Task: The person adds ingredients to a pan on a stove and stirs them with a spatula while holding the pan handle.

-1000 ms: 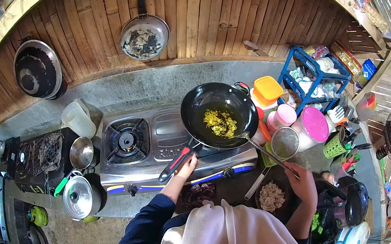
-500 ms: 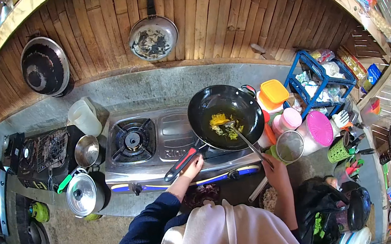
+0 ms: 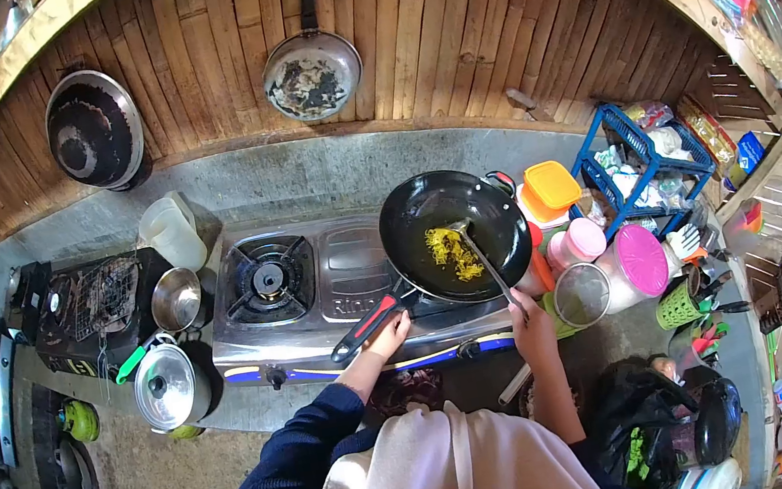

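Observation:
A black wok sits on the right burner of the gas stove, with yellow-green shredded food frying in oil inside it. My left hand is closed at the wok's black-and-red handle, close to the pan; its fingers are partly hidden under the handle. In my right hand, at the wok's near right side, is the long handle of a metal spatula. The spatula's head rests in the wok at the upper right part of the shreds.
Left of the stove stand a lidded pot, a small saucepan and a black grill. Pink-lidded jars, a strainer and a blue rack crowd the right. Pans hang on the bamboo wall.
My right hand has moved up and left with the spatula. The spatula's head has shifted up in the wok, and the shreds are more spread out. My left hand stays at the handle.

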Available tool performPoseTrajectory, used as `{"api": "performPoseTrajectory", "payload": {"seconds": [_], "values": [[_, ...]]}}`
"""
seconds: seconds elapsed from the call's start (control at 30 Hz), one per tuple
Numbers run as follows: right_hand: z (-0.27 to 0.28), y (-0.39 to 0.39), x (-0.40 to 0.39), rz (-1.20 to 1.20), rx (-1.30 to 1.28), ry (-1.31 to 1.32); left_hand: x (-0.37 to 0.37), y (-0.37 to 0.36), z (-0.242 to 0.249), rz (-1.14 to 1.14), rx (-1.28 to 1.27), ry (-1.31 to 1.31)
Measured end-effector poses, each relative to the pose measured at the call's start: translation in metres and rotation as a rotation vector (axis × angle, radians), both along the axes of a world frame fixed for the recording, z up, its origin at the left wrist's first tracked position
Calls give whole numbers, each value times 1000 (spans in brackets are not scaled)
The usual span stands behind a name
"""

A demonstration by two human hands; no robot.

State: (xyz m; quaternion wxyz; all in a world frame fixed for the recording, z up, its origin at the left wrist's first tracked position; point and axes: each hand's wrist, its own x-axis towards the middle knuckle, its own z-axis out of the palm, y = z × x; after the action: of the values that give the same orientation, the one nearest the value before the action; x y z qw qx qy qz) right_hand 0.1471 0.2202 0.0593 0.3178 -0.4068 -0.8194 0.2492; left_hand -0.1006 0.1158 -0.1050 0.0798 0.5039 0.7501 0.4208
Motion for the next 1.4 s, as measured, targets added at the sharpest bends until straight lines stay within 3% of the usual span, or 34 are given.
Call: {"api": "performPoseTrajectory", "payload": {"seconds": [0.07,0.23,0.6,0.67,0.8,1.1,1.23,1.4], "values": [[-3,1,5,4,62,4,-1,0,-1,-8,-16,-8],[23,-13,29,-23,-154,-33,1,-4,9,-20,-75,-18],[82,-34,88,-62,-122,-106,0,-4,7,-34,-95,-34],[91,-35,95,-66,-114,-109,3,-8,19,-20,-175,-145],[110,-36,102,-77,-92,-170,4,-5,13,-8,-37,-47],[73,-19,87,-18,-111,-104,1,-5,3,-37,-20,-71],[58,-12,67,-29,-97,-145,2,-6,10,-51,-124,-64],[21,3,41,27,-53,13,2,-4,8,-55,-96,-75]]}}
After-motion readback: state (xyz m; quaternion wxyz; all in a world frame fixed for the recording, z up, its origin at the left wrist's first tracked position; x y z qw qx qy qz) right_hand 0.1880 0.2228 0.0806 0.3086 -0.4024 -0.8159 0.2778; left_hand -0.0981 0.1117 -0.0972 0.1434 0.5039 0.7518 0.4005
